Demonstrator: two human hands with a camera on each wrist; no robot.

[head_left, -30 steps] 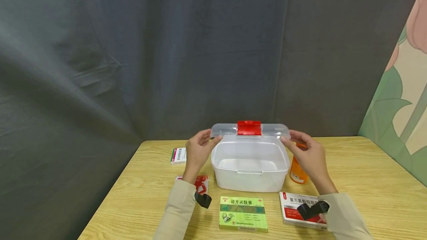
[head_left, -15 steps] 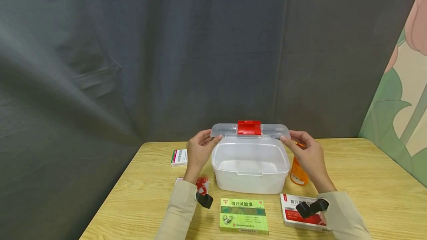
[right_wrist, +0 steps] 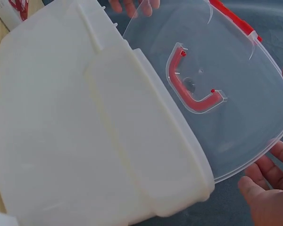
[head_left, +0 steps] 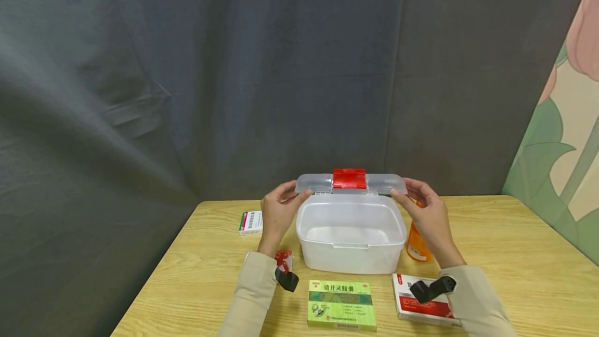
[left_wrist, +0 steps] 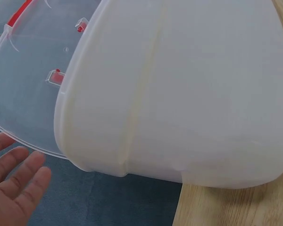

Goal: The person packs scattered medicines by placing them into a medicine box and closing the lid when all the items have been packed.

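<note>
A white plastic storage box [head_left: 352, 258] stands on the table, its hollow inside facing me. Its clear lid [head_left: 312, 182], with a red latch [head_left: 349, 178], is tipped up at the back. My left hand [head_left: 277, 217] holds the lid's left corner, thumb in front and fingers behind. At the right corner my right hand [head_left: 431, 222] holds it the same way. In the left wrist view, the left fingers [left_wrist: 30, 172] lie along the lid's edge. The right wrist view has the lid's red handle [right_wrist: 191, 96] and the right fingers [right_wrist: 269, 172] at the rim.
A green medicine box [head_left: 341, 306] lies in front, with a red-and-white one [head_left: 423, 308] to its right. An orange bottle [head_left: 418, 243] stands behind my right hand. Two more boxes, one white [head_left: 251, 222] and one red [head_left: 284, 260], lie left, partly hidden by my left arm.
My right hand has shifted slightly left along the lid's corner, its thumb further in. The left hand, lid and box keep nearly the same place.
</note>
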